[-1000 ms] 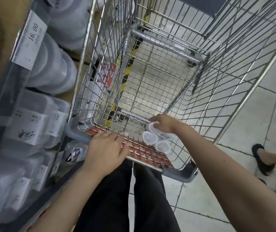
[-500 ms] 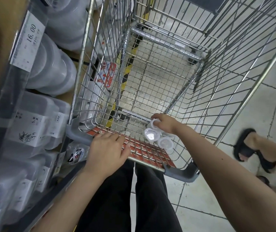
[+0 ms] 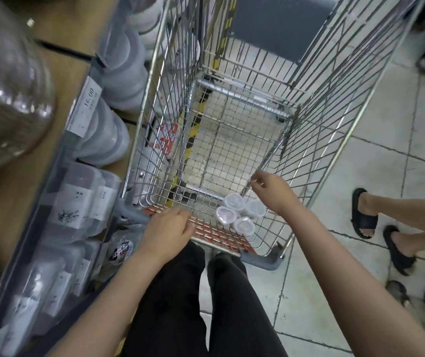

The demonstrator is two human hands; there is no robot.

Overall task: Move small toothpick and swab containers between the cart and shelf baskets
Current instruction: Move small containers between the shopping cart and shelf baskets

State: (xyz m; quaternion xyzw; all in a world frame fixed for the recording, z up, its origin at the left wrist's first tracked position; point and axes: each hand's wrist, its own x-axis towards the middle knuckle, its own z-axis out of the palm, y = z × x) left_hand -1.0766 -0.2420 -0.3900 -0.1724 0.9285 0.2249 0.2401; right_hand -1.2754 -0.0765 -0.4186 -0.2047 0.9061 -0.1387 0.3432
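A single wide-angle view looks from the person's head, forward and steeply down into the wire cart [image 3: 232, 140] just in front of the body. It sits close above both forearms, with the left hand [image 3: 166, 231] and right hand [image 3: 274, 190] near the frame's middle. The shelf [image 3: 59, 81] runs along the left edge, the tiled floor [image 3: 376, 155] along the right, lines bowing outward.

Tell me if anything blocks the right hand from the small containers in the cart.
Nothing visible does. The right hand hovers just above and beside the four containers, which lie uncovered at the cart's near end, open from above. The left hand rests on the handle, off to the side.
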